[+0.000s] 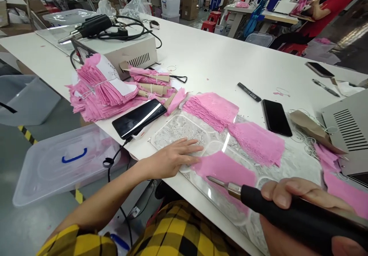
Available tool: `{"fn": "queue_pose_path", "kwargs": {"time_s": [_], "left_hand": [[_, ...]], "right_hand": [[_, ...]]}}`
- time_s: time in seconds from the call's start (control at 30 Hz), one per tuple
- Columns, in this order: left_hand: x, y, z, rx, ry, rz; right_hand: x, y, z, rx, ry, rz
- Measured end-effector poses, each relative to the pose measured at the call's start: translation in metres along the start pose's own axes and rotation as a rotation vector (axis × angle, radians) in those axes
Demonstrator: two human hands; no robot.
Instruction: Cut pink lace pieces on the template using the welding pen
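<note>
My left hand (176,155) lies flat with fingers stretched over a clear sheet, fingertips at the left edge of a single pink fabric piece (227,167). My right hand (307,190) is wrapped round a thick black hand tool with a narrow metal tip (254,199). The tip points left and hovers over or touches the pink piece; I cannot tell which. Just beyond lie two stacks of pink fabric pieces, one on the left (212,108) and one on the right (260,141). Under them is the clear patterned sheet (179,127).
Tied pink bundles (100,91) and a charging phone (139,118) lie at left. Behind them, a similar black tool (93,26) rests on a beige box (138,52). A marker (248,91), another phone (276,118) and a vented box (349,127) are at right. A person in red works beyond.
</note>
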State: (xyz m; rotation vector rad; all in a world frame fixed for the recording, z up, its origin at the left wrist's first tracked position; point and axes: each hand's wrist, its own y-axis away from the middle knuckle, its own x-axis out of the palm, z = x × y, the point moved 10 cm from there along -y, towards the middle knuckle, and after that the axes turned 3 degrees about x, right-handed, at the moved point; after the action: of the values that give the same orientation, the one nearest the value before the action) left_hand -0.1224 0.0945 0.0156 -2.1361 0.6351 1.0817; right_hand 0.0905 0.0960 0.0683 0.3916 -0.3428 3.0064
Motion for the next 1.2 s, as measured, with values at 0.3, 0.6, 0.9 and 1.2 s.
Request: {"fn": "queue_pose_path", "kwargs": {"time_s": [0.3, 0.6, 0.9, 1.2], "left_hand": [[0.000, 0.001, 0.002, 0.006, 0.037, -0.022], [0.000, 0.001, 0.001, 0.001, 0.096, -0.035], [0.000, 0.001, 0.002, -0.012, 0.097, -0.041], [-0.004, 0.001, 0.001, 0.009, 0.095, -0.096]], "right_hand": [[0.028, -0.005, -0.011, -0.019, -0.017, 0.083], [0.034, -0.011, -0.012, -0.070, -0.002, 0.093], [0.033, -0.004, -0.010, -0.005, -0.010, 0.074], [0.041, -0.004, -0.010, 0.001, -0.003, 0.100]]}}
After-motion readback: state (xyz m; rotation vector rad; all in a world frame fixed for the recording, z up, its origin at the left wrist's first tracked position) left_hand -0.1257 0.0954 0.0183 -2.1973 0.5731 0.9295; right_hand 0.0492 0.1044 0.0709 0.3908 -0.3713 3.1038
